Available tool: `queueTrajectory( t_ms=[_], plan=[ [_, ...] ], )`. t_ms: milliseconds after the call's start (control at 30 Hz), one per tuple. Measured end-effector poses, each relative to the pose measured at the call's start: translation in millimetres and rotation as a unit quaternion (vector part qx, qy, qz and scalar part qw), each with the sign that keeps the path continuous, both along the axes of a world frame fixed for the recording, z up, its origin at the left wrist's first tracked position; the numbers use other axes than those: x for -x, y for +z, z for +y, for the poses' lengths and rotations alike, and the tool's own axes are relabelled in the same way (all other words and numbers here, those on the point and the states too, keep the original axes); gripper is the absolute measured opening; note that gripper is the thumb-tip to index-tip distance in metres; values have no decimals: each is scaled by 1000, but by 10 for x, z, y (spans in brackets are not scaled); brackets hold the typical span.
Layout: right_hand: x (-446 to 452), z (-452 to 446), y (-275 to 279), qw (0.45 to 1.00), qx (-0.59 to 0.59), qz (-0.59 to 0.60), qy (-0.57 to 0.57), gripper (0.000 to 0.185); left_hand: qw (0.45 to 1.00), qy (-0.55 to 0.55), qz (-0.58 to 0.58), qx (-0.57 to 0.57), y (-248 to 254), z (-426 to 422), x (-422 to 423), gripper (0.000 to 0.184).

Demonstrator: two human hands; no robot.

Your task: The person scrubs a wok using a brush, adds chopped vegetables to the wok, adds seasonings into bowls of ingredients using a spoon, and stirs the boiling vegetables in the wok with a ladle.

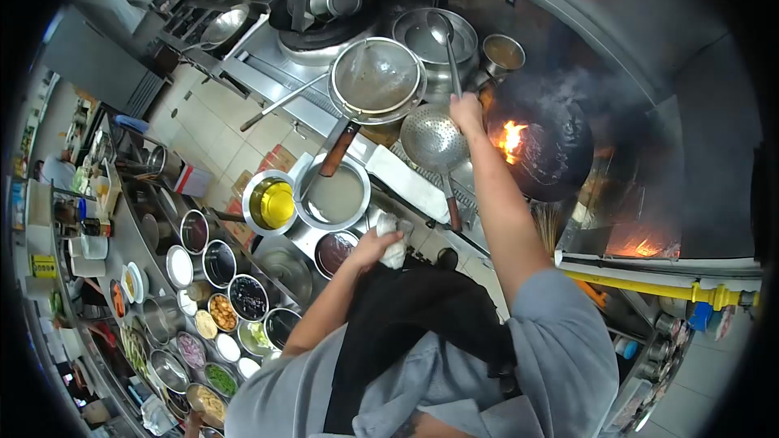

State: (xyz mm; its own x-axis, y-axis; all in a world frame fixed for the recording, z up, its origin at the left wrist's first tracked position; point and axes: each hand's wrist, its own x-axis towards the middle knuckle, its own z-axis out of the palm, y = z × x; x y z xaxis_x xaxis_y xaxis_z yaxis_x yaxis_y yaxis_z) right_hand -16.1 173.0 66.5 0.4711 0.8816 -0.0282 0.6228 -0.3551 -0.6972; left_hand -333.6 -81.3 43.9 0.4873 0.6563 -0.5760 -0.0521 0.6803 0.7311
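My right hand [466, 113] is closed around the handle of a ladle [454, 63]. The ladle's bowl is over a round metal basin [464, 30] at the back of the stove; I cannot tell whether it touches the contents. Just right of that hand sits a dark wok [560, 142], with a flame [511, 141] at its left side and smoke rising. A perforated skimmer [430, 136] lies left of my right wrist. My left hand [375, 249], near my waist, grips a crumpled white cloth [393, 242].
A mesh strainer [376, 77] rests left of the skimmer. Nearby are a pot of yellow oil [271, 203], a pot of cloudy liquid [334, 195] and a folded white towel [410, 181]. Several ingredient bowls [222, 312] fill the left counter. Another fire [643, 245] burns at right.
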Motion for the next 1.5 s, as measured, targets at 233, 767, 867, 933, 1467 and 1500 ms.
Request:
queueTrajectory(
  t_ms=[233,767,867,933,1467,1500],
  plan=[
    [-88,1371,84,905,130,404,-37,21,998,55,23,-28,157,-262,406,34],
    [-483,-1046,710,487,-79,869,-39,31,998,8,-13,62,90,214,22,42],
    [-725,-1788,850,483,-96,869,-37,35,995,-44,-61,62,119,289,-139,36],
    [-862,-2247,911,498,-102,860,-52,37,994,-55,-57,77,50,324,-198,35],
    [-886,-2802,1105,983,30,-149,-100,26,1000,-8,6,10,226,-52,-281,48],
    [-862,-2605,1104,990,-7,-121,-71,26,1000,27,-2,12,202,-138,-254,49]
  ],
)
